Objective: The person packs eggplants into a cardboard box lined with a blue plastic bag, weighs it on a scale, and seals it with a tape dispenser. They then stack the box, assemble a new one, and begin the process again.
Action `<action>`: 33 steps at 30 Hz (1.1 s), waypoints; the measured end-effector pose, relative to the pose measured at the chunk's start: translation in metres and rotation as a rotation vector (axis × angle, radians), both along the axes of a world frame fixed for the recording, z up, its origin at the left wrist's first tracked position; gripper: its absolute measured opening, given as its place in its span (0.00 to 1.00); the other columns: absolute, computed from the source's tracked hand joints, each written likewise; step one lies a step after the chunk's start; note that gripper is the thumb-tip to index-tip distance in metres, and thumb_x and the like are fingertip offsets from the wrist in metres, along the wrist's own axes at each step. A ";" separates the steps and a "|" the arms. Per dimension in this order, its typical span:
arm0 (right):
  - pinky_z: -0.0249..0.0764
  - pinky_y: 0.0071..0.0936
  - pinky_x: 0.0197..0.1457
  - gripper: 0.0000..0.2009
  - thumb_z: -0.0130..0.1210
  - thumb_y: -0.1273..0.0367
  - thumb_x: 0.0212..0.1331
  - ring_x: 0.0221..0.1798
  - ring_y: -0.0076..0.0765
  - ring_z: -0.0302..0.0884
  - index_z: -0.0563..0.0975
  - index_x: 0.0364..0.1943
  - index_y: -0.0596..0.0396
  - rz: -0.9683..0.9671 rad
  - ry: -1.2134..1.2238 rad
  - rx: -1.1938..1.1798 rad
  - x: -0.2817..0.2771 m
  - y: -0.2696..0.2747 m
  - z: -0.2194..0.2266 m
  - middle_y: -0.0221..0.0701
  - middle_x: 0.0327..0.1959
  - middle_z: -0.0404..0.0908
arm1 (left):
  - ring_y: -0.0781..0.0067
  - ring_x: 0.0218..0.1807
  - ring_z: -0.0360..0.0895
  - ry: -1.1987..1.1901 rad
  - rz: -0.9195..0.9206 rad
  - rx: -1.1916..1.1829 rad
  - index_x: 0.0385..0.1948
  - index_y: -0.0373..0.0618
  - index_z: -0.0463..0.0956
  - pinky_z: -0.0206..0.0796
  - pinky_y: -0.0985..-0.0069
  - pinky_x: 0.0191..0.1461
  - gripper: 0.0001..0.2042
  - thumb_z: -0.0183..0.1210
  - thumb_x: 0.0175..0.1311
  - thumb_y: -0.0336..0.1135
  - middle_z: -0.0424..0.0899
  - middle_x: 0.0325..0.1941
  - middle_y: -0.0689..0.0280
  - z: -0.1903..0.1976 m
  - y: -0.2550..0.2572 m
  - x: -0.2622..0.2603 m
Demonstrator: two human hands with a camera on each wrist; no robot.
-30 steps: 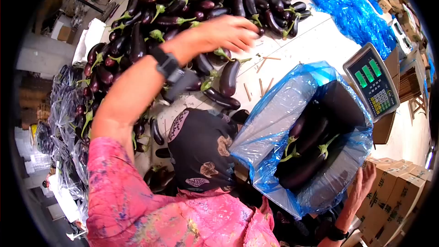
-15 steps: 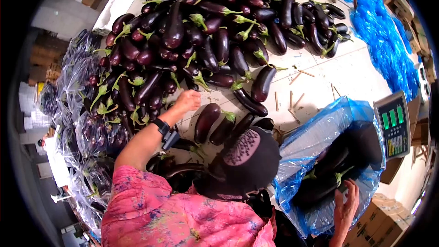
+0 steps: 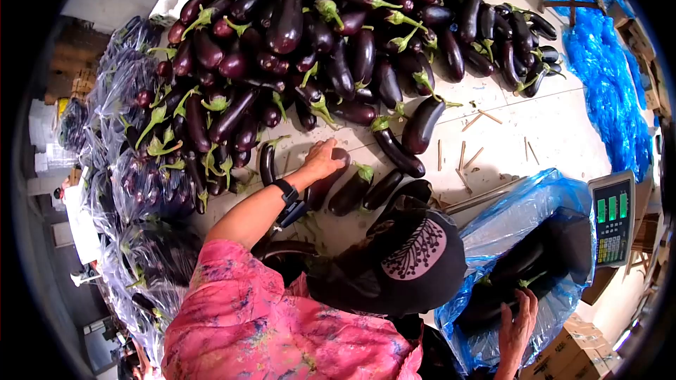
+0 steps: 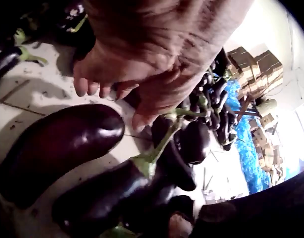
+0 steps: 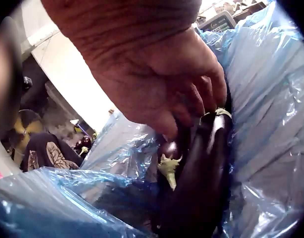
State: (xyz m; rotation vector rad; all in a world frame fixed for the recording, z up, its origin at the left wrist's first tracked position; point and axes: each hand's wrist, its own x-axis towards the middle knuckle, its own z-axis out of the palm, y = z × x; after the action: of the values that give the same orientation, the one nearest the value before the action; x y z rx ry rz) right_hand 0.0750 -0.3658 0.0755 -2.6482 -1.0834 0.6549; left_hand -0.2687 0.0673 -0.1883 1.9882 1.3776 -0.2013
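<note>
left hand [image 3: 324, 162] at the upper end of 1 loose eggplant [image 3: 326, 188] on the tiled floor [image 3: 563, 130]; 0.5 s ago it was over tile to one side of this eggplant, fingers curled, and 1.0 s ago over the heaped pile [image 3: 338, 70]. left grip now loose: fingers extended, thumb apart, not closed round the eggplant; wrist view shows a gap, so contact unclear. 1 slim eggplant [image 3: 267, 163] shows beside the left wrist; cannot say whether the arm hid it earlier. right hand [image 3: 517, 327] is inside the blue plastic liner [image 3: 489, 236], over the packed eggplants [image 3: 524, 257]; same place 0.5 s ago, outside the liner at 1.0 s ago. right grip slack, fingers loosely bent and spread, thumb by 1 green stem cap [image 5: 169, 168], none seen clasped. my reading: with the left hand come from the pile to the loose eggplant and the right among the packed ones, both ends of the work are tended at once. digital scale [image 3: 612, 218] just beside the liner, display lit green.
</note>
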 end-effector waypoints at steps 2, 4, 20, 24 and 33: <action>0.64 0.45 0.67 0.19 0.59 0.74 0.56 0.61 0.57 0.70 0.74 0.54 0.62 0.060 0.019 0.079 0.004 -0.006 -0.004 0.48 0.57 0.73 | 0.43 0.68 0.67 0.138 0.066 -0.042 0.65 0.42 0.63 0.63 0.55 0.68 0.44 0.71 0.46 0.51 0.71 0.64 0.44 -0.018 -0.009 -0.015; 0.64 0.46 0.67 0.20 0.59 0.75 0.56 0.61 0.57 0.69 0.74 0.54 0.61 0.085 0.004 0.078 0.004 -0.006 -0.007 0.48 0.57 0.73 | 0.41 0.68 0.66 0.179 0.175 -0.194 0.71 0.45 0.55 0.62 0.54 0.69 0.53 0.74 0.39 0.54 0.68 0.66 0.44 -0.038 -0.017 -0.034; 0.64 0.47 0.66 0.20 0.57 0.69 0.60 0.61 0.58 0.68 0.74 0.55 0.63 0.124 -0.131 -0.080 0.009 -0.004 -0.019 0.49 0.59 0.72 | 0.46 0.55 0.74 -0.217 0.252 0.539 0.63 0.46 0.68 0.68 0.58 0.61 0.35 0.70 0.48 0.38 0.76 0.55 0.50 -0.007 0.012 0.000; 0.62 0.47 0.68 0.22 0.58 0.68 0.60 0.63 0.58 0.67 0.73 0.58 0.62 0.090 -0.104 -0.051 0.006 -0.007 -0.017 0.49 0.60 0.72 | 0.47 0.54 0.75 -0.473 0.173 0.330 0.61 0.43 0.70 0.66 0.57 0.62 0.29 0.66 0.54 0.35 0.77 0.52 0.51 0.024 -0.026 0.012; 0.62 0.47 0.68 0.22 0.57 0.69 0.61 0.63 0.57 0.66 0.72 0.59 0.61 0.163 -0.176 -0.083 0.004 -0.008 -0.022 0.48 0.61 0.70 | 0.41 0.64 0.65 -0.266 0.198 0.234 0.67 0.40 0.61 0.58 0.51 0.69 0.38 0.67 0.53 0.41 0.69 0.62 0.46 -0.042 -0.141 0.007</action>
State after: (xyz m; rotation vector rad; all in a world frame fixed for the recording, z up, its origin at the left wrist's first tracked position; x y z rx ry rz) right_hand 0.0786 -0.3734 0.0533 -2.7520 -1.3601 0.5132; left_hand -0.2613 -0.0737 -0.2299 1.9609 1.4621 0.3175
